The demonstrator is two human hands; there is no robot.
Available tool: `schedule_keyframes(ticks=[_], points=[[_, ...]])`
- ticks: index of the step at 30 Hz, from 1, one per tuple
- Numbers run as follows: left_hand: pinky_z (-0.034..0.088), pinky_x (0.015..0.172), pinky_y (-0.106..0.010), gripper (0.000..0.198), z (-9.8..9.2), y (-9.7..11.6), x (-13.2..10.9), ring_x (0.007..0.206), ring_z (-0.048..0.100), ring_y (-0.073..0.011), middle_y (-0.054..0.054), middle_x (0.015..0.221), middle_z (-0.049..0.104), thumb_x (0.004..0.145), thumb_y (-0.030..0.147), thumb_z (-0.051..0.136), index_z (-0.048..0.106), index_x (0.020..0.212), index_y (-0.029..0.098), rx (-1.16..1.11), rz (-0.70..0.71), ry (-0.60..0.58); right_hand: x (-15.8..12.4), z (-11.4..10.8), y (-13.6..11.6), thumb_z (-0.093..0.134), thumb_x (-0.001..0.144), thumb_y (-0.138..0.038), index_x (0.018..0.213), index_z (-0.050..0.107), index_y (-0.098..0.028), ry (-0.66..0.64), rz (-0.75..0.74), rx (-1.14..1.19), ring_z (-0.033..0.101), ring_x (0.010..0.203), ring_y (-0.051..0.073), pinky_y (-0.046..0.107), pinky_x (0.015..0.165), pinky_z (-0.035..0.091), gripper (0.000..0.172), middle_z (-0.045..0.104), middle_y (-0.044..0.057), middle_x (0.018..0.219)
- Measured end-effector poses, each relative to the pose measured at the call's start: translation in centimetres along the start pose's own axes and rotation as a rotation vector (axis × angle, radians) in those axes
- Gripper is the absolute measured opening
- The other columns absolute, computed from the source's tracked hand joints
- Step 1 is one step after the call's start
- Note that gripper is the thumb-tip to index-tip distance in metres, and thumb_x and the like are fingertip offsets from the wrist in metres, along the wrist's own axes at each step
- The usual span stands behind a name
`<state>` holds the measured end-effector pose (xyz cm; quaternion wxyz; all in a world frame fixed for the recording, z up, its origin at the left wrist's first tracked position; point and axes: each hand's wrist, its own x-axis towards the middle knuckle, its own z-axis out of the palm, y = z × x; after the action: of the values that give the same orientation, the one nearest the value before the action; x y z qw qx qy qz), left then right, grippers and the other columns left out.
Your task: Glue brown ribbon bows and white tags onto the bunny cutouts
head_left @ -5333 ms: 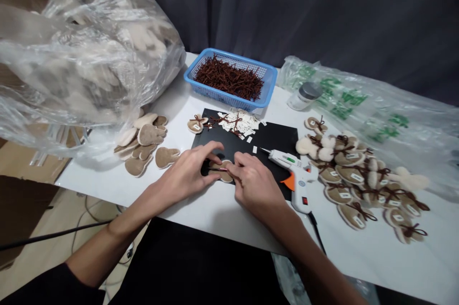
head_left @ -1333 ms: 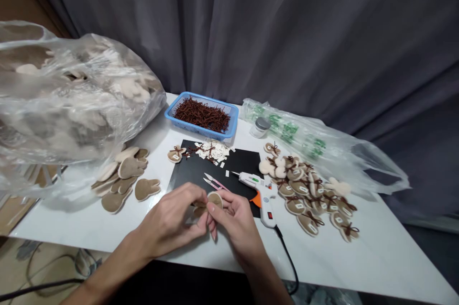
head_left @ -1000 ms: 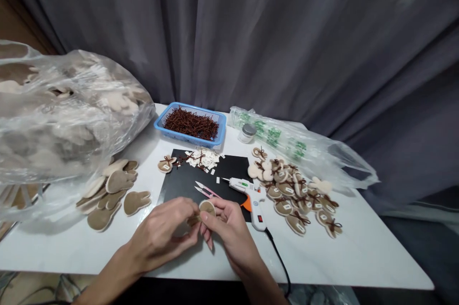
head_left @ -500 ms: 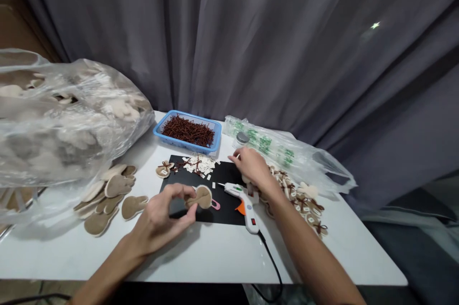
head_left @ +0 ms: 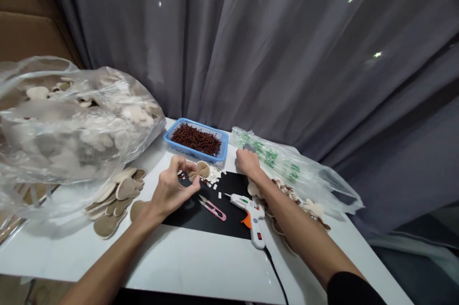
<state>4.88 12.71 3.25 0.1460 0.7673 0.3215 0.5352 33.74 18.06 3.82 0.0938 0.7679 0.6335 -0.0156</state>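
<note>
My left hand (head_left: 175, 185) pinches a tan plush bunny-head piece (head_left: 202, 169) between thumb and fingers, above the black mat (head_left: 229, 228). Over at the back, my right hand (head_left: 247, 161) is closed, its fingers curled in front of a jar with a grey lid (head_left: 249, 147). What those fingers hold, if anything, is hidden. Pink thread snips (head_left: 213, 208) lie on the mat. Beside them rests a white glue gun (head_left: 253, 214) with an orange trigger. Small white labels (head_left: 214, 174) are heaped at the mat's far edge, partly behind the plush piece.
A blue basket (head_left: 225, 145) of brown bows stands at the back. Plush pieces (head_left: 111, 214) are piled at left by a large clear bag (head_left: 82, 128). Bow-trimmed pieces (head_left: 315, 207) lie under my right forearm. A plastic bag (head_left: 322, 180) and the glue gun's cord (head_left: 276, 271) are at right.
My left hand has moved up and away with the plush piece, uncovering the snips. My right hand has gone from outstretched fingers to a closed fist by the jar. The view has shifted slightly.
</note>
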Motion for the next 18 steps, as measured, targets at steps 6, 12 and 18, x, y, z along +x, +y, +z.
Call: schedule_keyframes(ticks=[6,12,18], points=[[0.062,0.069,-0.027,0.044,-0.4,-0.6,-0.4,0.08,0.08,-0.0177,0.001,0.093,0.08,0.086,0.022,0.076,0.034,0.095,0.029,-0.041,-0.096,-0.001,-1.3,-1.5,3.2,0.071,0.106,-0.04,0.117,0.073,-0.015,-0.045,-0.039,0.484,0.075,0.089,0.019,0.035,0.079,0.064,0.027,0.076,0.006,0.109],[0.061,0.07,-0.027,0.046,-0.3,-0.4,-0.2,0.079,0.079,-0.0169,0.001,0.092,0.079,0.084,0.021,0.076,0.032,0.093,0.029,-0.083,-0.112,-0.002,-6.7,-2.1,5.2,0.071,0.09,-0.045,0.073,0.071,-0.016,-0.053,-0.145,0.853,0.059,0.058,0.016,0.028,0.058,0.048,0.033,0.065,0.002,0.063],[0.062,0.071,-0.027,0.045,0.0,0.2,-0.5,0.078,0.078,-0.0159,0.002,0.091,0.079,0.085,0.02,0.075,0.032,0.092,0.029,-0.072,-0.1,-0.007,-12.0,-1.6,4.4,0.071,0.083,-0.059,0.069,0.071,-0.019,0.066,-0.173,0.983,0.061,0.07,0.022,0.032,0.065,0.047,0.042,0.069,0.007,0.074]])
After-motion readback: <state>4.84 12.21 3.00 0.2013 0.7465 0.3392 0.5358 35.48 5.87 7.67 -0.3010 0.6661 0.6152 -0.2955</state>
